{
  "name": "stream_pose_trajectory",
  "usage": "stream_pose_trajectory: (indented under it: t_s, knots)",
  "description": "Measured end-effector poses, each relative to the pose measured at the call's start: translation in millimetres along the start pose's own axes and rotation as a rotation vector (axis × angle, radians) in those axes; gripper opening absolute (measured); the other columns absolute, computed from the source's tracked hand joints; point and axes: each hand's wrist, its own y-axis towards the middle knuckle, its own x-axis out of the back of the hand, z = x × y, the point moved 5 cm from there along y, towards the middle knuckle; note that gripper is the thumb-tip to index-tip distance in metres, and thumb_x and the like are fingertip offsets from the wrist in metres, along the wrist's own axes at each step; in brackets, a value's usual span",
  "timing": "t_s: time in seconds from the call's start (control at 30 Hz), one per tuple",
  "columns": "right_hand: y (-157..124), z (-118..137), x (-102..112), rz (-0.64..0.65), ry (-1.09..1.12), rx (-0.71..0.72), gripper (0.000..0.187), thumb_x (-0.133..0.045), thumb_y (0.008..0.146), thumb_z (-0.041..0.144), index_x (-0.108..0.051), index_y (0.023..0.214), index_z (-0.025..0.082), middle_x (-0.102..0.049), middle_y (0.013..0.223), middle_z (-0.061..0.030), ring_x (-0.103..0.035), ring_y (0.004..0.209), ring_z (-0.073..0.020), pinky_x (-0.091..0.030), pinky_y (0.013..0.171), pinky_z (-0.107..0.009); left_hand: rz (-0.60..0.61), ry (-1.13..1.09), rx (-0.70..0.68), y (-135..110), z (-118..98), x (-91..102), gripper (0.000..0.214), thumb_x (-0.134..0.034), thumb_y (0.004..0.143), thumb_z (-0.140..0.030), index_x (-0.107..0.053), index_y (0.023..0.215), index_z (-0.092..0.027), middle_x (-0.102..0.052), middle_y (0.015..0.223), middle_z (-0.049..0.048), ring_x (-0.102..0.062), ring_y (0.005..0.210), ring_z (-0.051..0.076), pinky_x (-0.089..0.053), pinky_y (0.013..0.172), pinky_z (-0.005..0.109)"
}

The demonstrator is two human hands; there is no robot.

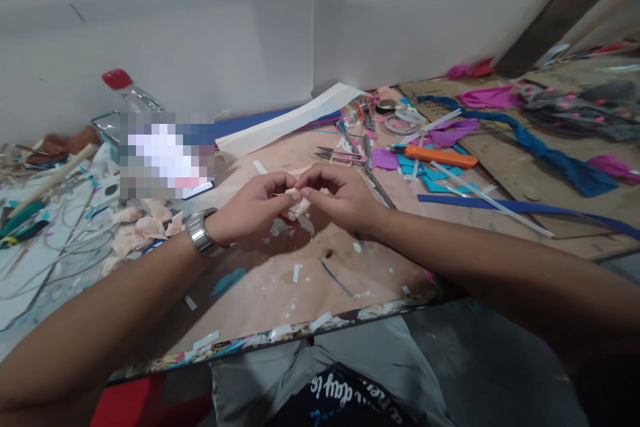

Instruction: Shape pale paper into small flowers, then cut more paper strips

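Observation:
Both hands meet over the middle of the worktable (310,287), fingertips together. A small crumpled piece of pale peach paper (299,207) is pinched between them. My left hand (257,204), with a metal watch on its wrist, closes thumb and fingers on the piece's left side. From the right, my right hand (345,199) pinches the same piece. The piece's upper part is hidden by the fingers. Several similar peach pieces (135,234) lie in a pile left of the watch. Just beyond the right hand rest pink-handled thread snips (345,156).
An orange utility knife (435,156) lies among blue and purple scraps at right. A blue strip (530,205) crosses cardboard (490,154). A lit phone (165,154), partly blurred out, stands at left near a red-capped bottle (130,90). Green-handled pliers (25,217) lie far left.

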Motion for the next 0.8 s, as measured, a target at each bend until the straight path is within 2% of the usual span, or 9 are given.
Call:
stream_pose_trajectory:
  t_s: [0.17, 0.3, 0.4, 0.57, 0.67, 0.8]
  knots:
    - [0, 2, -1, -0.017, 0.024, 0.005, 0.006, -0.066, 0.090, 0.022, -0.071, 0.093, 0.019, -0.072, 0.084, -0.0018, -0.063, 0.074, -0.0144, -0.051, 0.070, -0.029, -0.011, -0.132, 0.062, 1, 5, 0.8, 0.027, -0.074, 0.089, -0.041, -0.065, 0.092, -0.015, -0.064, 0.080, 0.0014, -0.059, 0.065, 0.009, -0.050, 0.060, 0.022]
    - [0, 7, -2, 0.030, -0.002, 0.113, 0.012, -0.061, 0.091, 0.016, -0.071, 0.097, 0.019, -0.073, 0.091, -0.0037, -0.065, 0.078, -0.0146, -0.051, 0.072, -0.029, -0.035, -0.182, 0.104, 1, 7, 3.4, 0.023, -0.074, 0.088, -0.036, -0.065, 0.088, -0.015, -0.058, 0.072, -0.0011, -0.053, 0.058, 0.008, -0.042, 0.052, 0.019]
    - [-2, 11, 0, 0.051, -0.042, 0.181, 0.016, -0.062, 0.089, 0.014, -0.072, 0.100, 0.018, -0.072, 0.091, -0.0041, -0.066, 0.077, -0.0144, -0.052, 0.073, -0.029, -0.052, -0.226, 0.118, 1, 8, 5.5, 0.021, -0.073, 0.087, -0.033, -0.064, 0.084, -0.014, -0.056, 0.071, -0.0013, -0.050, 0.057, 0.006, -0.039, 0.052, 0.018]
    - [-1, 15, 3, 0.021, -0.156, 0.220, 0.008, -0.067, 0.088, 0.015, -0.072, 0.093, 0.019, -0.073, 0.086, -0.0032, -0.067, 0.076, -0.0152, -0.053, 0.073, -0.030, -0.054, -0.254, 0.079, 3, 9, 6.7, 0.015, -0.072, 0.086, -0.028, -0.066, 0.084, -0.014, -0.057, 0.072, -0.0011, -0.048, 0.058, 0.006, -0.041, 0.054, 0.018]
    - [0, 16, 3, 0.007, -0.201, 0.258, 0.009, -0.066, 0.091, 0.015, -0.073, 0.093, 0.020, -0.073, 0.085, -0.0028, -0.067, 0.074, -0.0145, -0.052, 0.073, -0.030, -0.125, -0.218, 0.050, 4, 7, 10.1, 0.014, -0.073, 0.085, -0.026, -0.066, 0.090, -0.016, -0.060, 0.080, -0.0001, -0.051, 0.061, 0.007, -0.045, 0.056, 0.018]
    - [1, 13, 3, -0.008, -0.211, 0.278, 0.008, -0.066, 0.094, 0.017, -0.073, 0.096, 0.020, -0.074, 0.087, -0.0032, -0.067, 0.075, -0.0146, -0.053, 0.074, -0.030, -0.212, -0.147, -0.058, 3, 2, 14.7, 0.017, -0.076, 0.086, -0.028, -0.068, 0.096, -0.016, -0.065, 0.091, 0.0022, -0.058, 0.072, 0.009, -0.051, 0.062, 0.019]
